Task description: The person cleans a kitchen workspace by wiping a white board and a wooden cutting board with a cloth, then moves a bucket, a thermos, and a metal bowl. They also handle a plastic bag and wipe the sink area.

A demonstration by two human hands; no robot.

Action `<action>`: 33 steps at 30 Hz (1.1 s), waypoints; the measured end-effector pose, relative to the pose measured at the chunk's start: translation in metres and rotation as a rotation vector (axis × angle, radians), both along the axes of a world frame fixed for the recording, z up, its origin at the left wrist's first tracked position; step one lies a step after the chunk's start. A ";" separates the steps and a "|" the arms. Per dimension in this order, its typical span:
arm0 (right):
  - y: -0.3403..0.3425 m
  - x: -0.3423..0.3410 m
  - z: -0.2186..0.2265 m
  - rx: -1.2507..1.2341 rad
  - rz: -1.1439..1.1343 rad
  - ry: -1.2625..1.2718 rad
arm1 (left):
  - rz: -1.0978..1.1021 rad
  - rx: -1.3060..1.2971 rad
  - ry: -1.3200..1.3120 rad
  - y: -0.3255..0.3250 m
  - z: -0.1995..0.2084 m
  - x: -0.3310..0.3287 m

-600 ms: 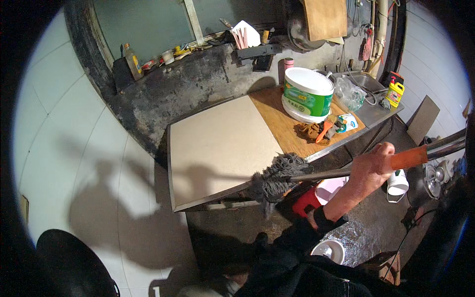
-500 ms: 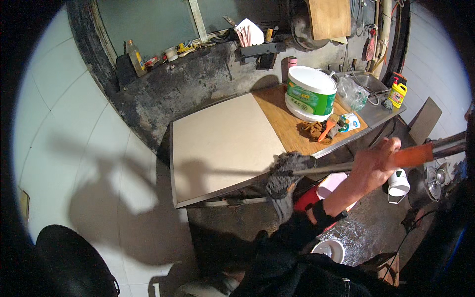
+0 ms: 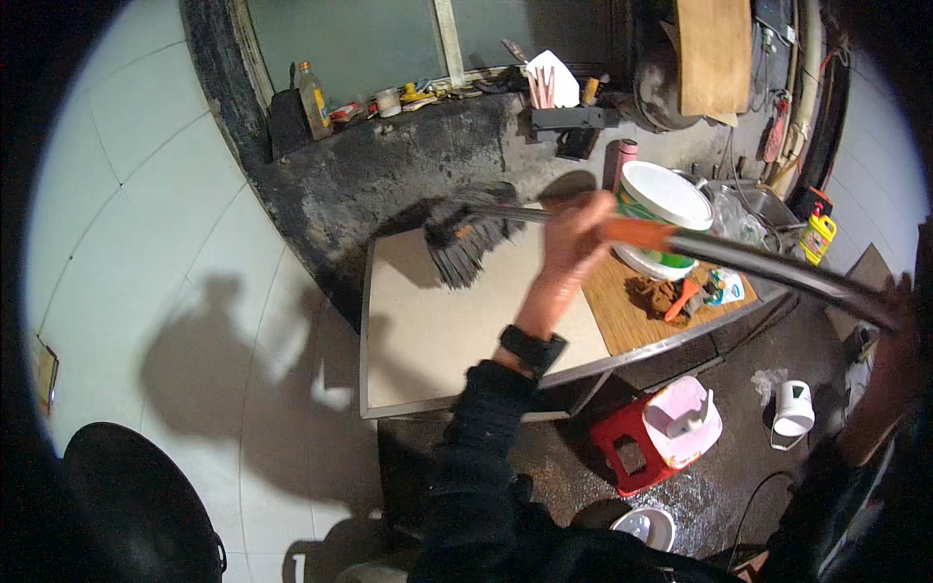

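Observation:
My left hand (image 3: 571, 248) is closed round the handle of a broom (image 3: 671, 236), at the orange sleeve on its shaft. The broom's worn grey bristle head (image 3: 471, 233) is over the far part of the pale tabletop (image 3: 505, 330), close to the sooty wall. At the right rim my right hand (image 3: 896, 306), dim and partly cut off, is closed round the dark rear part of the same handle. A watch (image 3: 533, 348) is on my left wrist.
The wooden board (image 3: 622, 325) holds a green-and-white bucket (image 3: 666, 199), an orange brush (image 3: 683, 299) and a brown cloth. Behind lies a sink (image 3: 763, 204). On the floor are a red stool (image 3: 622, 442), a white pail (image 3: 793, 413) and a basin (image 3: 646, 525). A wok (image 3: 141, 505) is lower left.
The broom head has risen from the table's near edge to its far side by the wall. My left hand has moved up and left with the handle; the right hand has come into view.

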State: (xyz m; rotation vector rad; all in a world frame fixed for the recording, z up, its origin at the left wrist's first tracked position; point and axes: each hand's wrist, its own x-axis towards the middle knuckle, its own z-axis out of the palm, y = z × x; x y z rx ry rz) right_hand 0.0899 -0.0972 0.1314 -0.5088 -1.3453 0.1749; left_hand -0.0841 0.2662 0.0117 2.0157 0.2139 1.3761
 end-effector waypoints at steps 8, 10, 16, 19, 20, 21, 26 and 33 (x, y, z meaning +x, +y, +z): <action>0.177 -0.140 -0.137 -0.321 -0.144 0.224 | 0.708 0.176 0.400 0.185 -0.122 -0.107; 0.190 -0.167 -0.156 -0.383 -0.113 0.334 | 0.709 0.045 0.444 0.193 -0.156 -0.122; 0.160 -0.151 -0.164 -0.370 -0.297 0.290 | 0.728 0.201 0.381 0.161 -0.184 -0.120; 0.106 -0.116 -0.155 -0.423 -0.368 0.417 | 0.673 0.209 0.339 0.112 -0.176 -0.100; 0.084 -0.099 -0.154 -0.389 -0.353 0.389 | 0.624 0.203 0.294 0.092 -0.173 -0.095; 0.059 -0.081 -0.153 -0.374 -0.323 0.380 | 0.599 0.248 0.253 0.072 -0.170 -0.089; -0.073 -0.005 -0.128 -0.326 -0.524 0.283 | 0.371 0.169 0.260 -0.047 -0.158 -0.062; -0.187 -0.009 -0.053 -0.070 -1.268 0.686 | 0.162 0.107 0.320 -0.196 -0.133 -0.038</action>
